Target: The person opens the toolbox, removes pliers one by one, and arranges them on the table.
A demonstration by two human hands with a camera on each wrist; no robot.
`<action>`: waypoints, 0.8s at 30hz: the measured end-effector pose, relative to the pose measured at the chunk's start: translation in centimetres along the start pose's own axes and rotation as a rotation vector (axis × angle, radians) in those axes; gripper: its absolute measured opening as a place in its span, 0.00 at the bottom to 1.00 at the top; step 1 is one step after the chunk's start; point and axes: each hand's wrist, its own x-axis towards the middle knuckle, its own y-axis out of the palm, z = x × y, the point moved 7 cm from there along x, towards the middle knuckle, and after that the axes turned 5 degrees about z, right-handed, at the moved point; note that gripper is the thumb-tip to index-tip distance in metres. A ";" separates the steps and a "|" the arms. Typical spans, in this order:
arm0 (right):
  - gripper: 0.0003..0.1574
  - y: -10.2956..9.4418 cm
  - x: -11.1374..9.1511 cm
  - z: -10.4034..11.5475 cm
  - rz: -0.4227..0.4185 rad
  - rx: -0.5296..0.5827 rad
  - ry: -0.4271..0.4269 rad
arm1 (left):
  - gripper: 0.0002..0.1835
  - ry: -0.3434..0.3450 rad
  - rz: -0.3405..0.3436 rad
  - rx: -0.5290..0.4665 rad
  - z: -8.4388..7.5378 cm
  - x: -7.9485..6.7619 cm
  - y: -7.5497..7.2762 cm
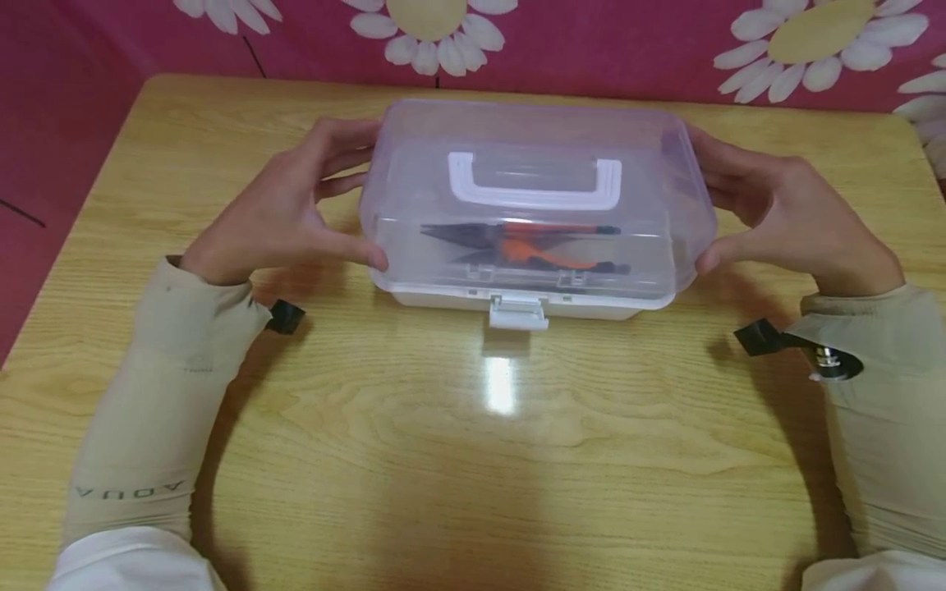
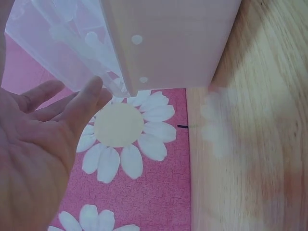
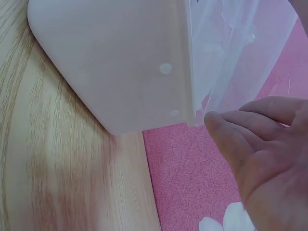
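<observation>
A see-through plastic toolbox with a pale purple lid stands towards the far side of the wooden table. A white carrying handle lies on the lid, and a white latch juts out at the front. Through the plastic shows a dark, pointed tool with orange handles. My left hand holds the lid's left end, thumb at the front corner, fingers towards the back. The right hand mirrors it at the right end. In both wrist views, fingertips are right at the lid's edge above the pale base.
The wooden table has its far edge just behind the toolbox. Beyond it hangs a pink surface with white daisies. Small black mounts stick out from both sleeves, the left one and the right one close over the table.
</observation>
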 end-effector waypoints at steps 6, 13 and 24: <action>0.58 -0.3 -0.1 0.2 -0.041 0.020 -0.031 | 0.51 0.006 -0.015 0.006 0.2 0.0 -0.2; 0.50 -0.7 -0.6 0.9 -0.126 -0.135 -0.014 | 0.57 0.033 0.006 -0.049 0.0 -0.1 -0.1; 0.56 -0.6 -1.2 1.8 -0.085 -0.461 0.108 | 0.60 0.041 0.005 -0.023 0.0 -0.2 -0.1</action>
